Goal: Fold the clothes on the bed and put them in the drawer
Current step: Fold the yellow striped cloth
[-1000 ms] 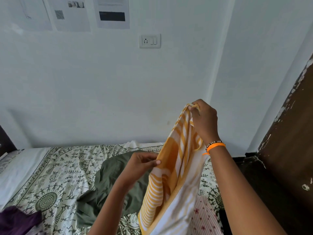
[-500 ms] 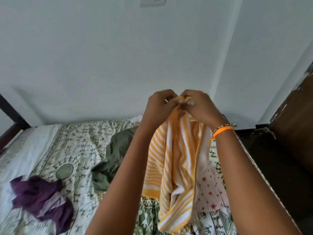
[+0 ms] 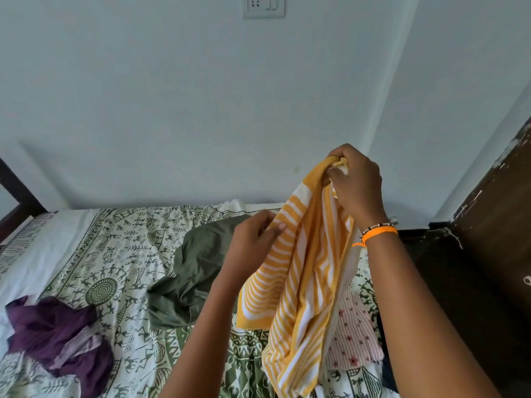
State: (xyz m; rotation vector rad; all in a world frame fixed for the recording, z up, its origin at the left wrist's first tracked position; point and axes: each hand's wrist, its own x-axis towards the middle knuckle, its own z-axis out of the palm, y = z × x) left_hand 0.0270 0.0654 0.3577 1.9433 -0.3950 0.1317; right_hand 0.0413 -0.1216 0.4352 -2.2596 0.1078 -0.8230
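Head view: yellow-and-white striped garment (image 3: pixel 304 271) hangs bunched at 4 o'clock above the bed (image 3: pixel 120 254). Right hand (image 3: pixel 356 185) grips its top; left hand (image 3: pixel 255 239) pinches its edge. No readable writing.

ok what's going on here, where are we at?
A person is holding up a yellow-and-white striped garment over the bed. The right hand grips its bunched top edge, and the left hand pinches an edge lower down. It hangs unfolded. An olive green garment, a purple one and a pink patterned one lie crumpled on the patterned bedsheet. No drawer is in view.
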